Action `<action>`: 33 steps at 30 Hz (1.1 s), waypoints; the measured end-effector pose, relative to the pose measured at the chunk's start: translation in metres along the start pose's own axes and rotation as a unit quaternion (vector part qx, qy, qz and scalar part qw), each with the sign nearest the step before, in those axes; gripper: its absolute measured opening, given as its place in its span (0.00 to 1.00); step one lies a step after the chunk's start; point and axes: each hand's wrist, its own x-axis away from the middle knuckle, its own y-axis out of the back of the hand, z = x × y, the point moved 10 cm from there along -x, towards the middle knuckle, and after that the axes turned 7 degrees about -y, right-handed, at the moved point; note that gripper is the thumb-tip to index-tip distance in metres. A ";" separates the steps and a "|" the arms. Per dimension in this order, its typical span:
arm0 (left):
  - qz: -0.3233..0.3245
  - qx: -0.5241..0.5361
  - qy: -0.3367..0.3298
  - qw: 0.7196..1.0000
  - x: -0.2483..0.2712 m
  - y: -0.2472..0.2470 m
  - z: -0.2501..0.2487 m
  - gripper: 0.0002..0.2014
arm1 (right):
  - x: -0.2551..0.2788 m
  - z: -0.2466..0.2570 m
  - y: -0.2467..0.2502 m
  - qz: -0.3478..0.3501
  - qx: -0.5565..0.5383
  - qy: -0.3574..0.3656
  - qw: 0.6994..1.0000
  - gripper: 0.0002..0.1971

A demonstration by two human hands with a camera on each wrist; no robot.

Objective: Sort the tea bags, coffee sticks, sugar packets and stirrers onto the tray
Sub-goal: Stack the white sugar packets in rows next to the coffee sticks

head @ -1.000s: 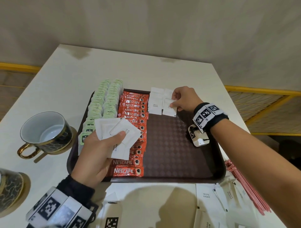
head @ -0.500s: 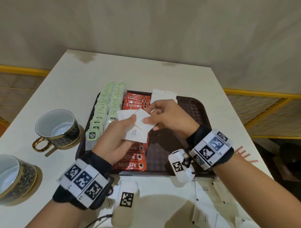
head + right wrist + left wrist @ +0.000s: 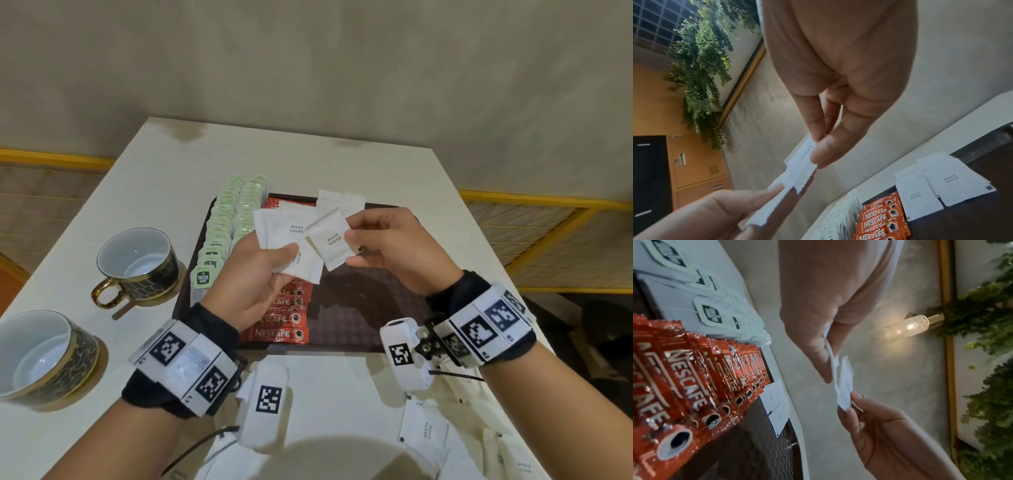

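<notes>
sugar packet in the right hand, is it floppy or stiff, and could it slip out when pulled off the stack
The sugar packet looks light and thin: the right hand holds it by one edge. It stays nearly flat, so probably only slightly floppy. Its paper looks matte, so a slip seems unlikely, though the left hand grips the stack loosely.

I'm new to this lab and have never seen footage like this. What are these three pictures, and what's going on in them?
No robot here: a person wears three cameras. The head view looks down at both hands; each wrist view looks along one hand. On the table sits a dark tray with rows of green tea bags, red coffee sticks and some placed sugar packets. Two cups stand to the left. The left hand holds a fan of sugar packets; the right hand pinches a single packet.
</notes>
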 end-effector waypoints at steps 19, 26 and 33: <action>-0.015 0.028 -0.012 0.999 0.000 -0.004 0.004 0.16 | 0.016 -0.016 -0.018 -0.027 0.032 -0.001 0.999 0.02; -0.135 0.059 -0.025 0.989 -0.002 0.051 -0.005 0.17 | -0.017 -0.035 0.027 -0.112 0.038 -0.059 0.991 0.03; -0.140 0.052 -0.032 0.988 0.000 0.061 -0.011 0.22 | -0.092 -0.085 0.042 -0.207 -0.074 -0.142 0.965 0.06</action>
